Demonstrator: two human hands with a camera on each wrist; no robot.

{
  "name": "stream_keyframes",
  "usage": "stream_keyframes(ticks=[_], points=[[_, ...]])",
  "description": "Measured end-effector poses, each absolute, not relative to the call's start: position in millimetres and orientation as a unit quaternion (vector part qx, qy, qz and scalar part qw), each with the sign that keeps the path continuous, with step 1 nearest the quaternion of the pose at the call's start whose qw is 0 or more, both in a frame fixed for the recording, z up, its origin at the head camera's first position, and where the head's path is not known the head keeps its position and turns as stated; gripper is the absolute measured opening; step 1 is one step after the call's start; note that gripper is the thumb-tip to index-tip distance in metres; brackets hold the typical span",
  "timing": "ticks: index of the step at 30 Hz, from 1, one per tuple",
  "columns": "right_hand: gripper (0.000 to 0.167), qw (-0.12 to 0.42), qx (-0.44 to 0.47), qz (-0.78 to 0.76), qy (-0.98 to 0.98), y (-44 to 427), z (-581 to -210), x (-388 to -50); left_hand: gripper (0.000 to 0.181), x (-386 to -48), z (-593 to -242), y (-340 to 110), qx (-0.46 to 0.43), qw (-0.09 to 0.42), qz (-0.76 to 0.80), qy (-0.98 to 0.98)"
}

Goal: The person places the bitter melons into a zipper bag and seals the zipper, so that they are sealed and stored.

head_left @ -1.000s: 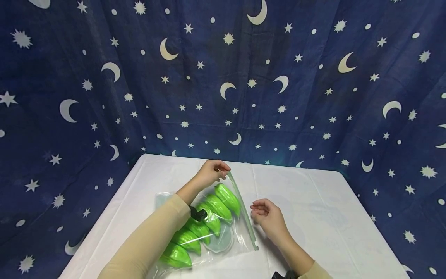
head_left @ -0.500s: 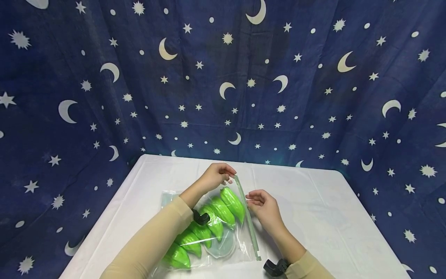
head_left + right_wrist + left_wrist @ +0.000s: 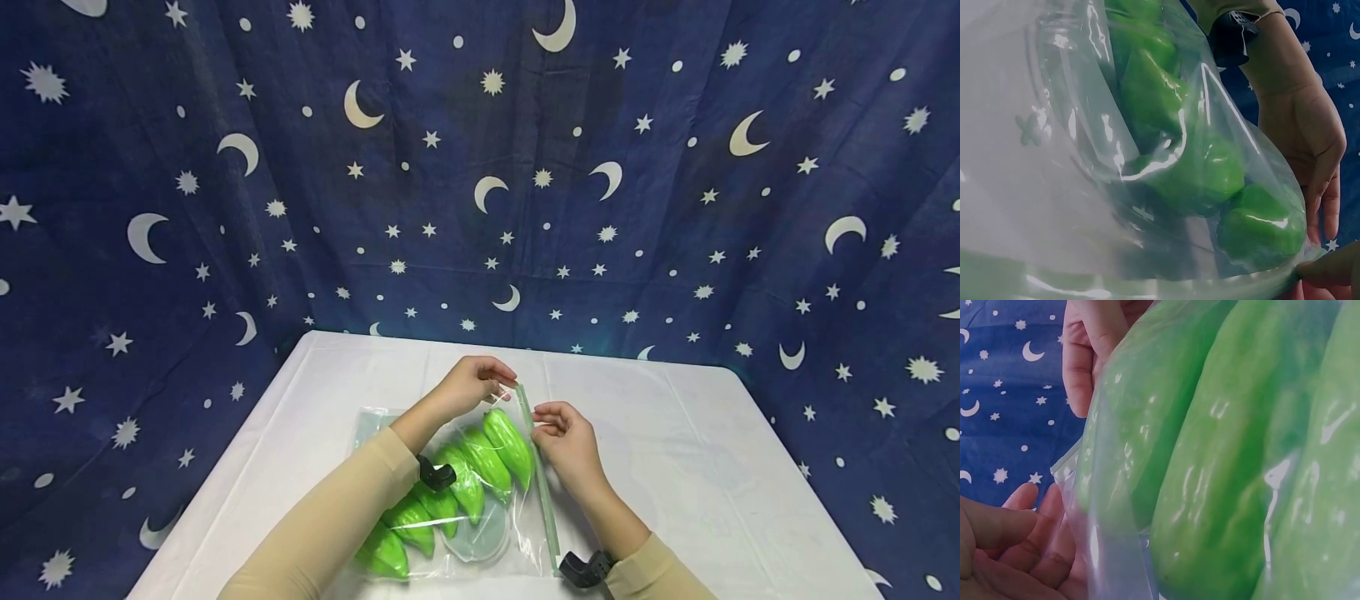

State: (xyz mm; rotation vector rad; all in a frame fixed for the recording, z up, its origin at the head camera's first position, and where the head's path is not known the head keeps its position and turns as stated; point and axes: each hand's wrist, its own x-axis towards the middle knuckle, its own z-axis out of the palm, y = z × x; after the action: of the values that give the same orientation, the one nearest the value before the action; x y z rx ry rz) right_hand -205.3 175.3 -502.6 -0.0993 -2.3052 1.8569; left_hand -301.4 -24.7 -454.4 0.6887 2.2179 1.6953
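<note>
A clear zip bag (image 3: 525, 533) lies on the table, its pale green seal strip (image 3: 550, 512) along the right side. Inside are several glossy green, ribbed, pepper-like pieces (image 3: 511, 448), packed in a slanting row. My left hand (image 3: 477, 386) pinches the far end of the strip, its fingers partly behind the film in the left wrist view. My right hand (image 3: 572, 450) meets the strip just below, and the right wrist view shows its thumb (image 3: 1329, 270) pressing the seal against the fingers. My left forearm hides part of the bag.
The table (image 3: 720, 483) has a white cover and a rounded far right corner. Dark blue curtains (image 3: 420, 200) with moons and stars hang behind it and at both sides. Black wrist cameras (image 3: 437, 473) sit on both wrists.
My left hand and the bag have shifted right and slightly nearer. My right hand, apart from the strip a second ago, has moved up and left onto it.
</note>
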Motion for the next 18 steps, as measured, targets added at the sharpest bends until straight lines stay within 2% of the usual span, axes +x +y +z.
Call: stream_keyframes(ticks=[8,18], points=[[0.039,0.097,-0.036,0.621,-0.777,176,-505,-206,0.033,-298,-454,-30,0.237,0.138,0.588,0.761],[0.036,0.102,-0.063,0.587,-0.801,183,-512,-205,0.027,-300,-457,-53,0.203,0.102,0.563,0.795]])
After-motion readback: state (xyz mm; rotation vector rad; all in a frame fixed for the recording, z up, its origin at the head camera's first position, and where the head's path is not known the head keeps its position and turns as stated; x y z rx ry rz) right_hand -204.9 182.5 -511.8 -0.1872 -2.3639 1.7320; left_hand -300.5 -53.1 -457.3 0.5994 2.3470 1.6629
